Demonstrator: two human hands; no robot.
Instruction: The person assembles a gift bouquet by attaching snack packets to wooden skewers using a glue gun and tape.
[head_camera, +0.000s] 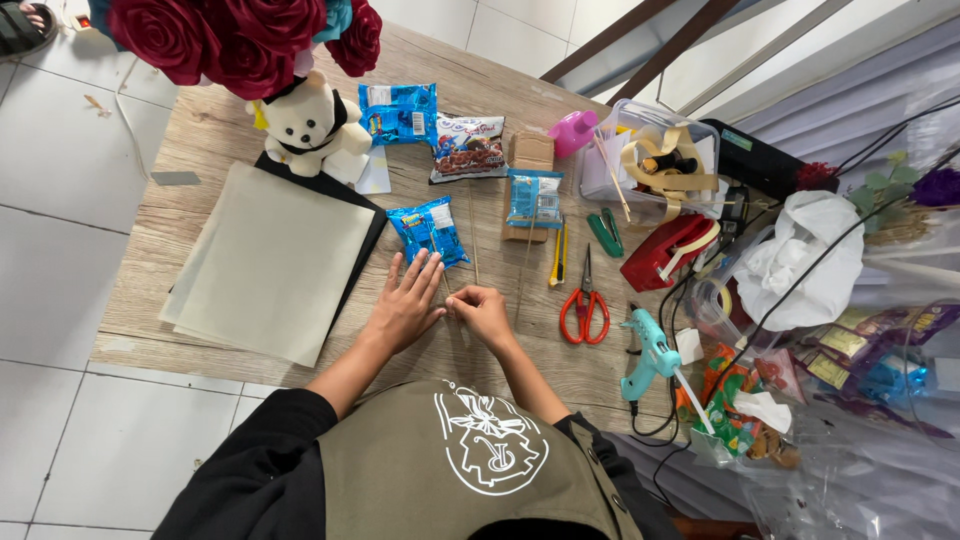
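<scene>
A thin wooden skewer (449, 296) is being handled at the near middle of the tabletop (200, 140), just below a small blue snack packet (428, 230); its near end is pinched in the clenched grip of the right hand (482, 315), while the left hand (405, 305) is laid flat and released, fingers spread, beside the stick and touching the packet's lower edge. The skewer's long axis is seen to run away from the body, from the right hand's fingertips up toward the packet, though its far tip is too fine to be traced with certainty. The step in hand is judged to be the fixing of the stick to the packet; for the next move, the stick would need to be held steady along the packet's back and something adhesive brought in. Two more skewers (473, 240) are laid parallel just to the right. Further right, a yellow cutter (558, 258), red scissors (585, 305) and a teal glue gun (648, 352) are set within reach, with a red tape dispenser (668, 250) beyond. Cream paper sheets (275, 265) are stacked to the left, and a white teddy bear (305, 120) is propped under red roses (230, 35) at the far edge.
</scene>
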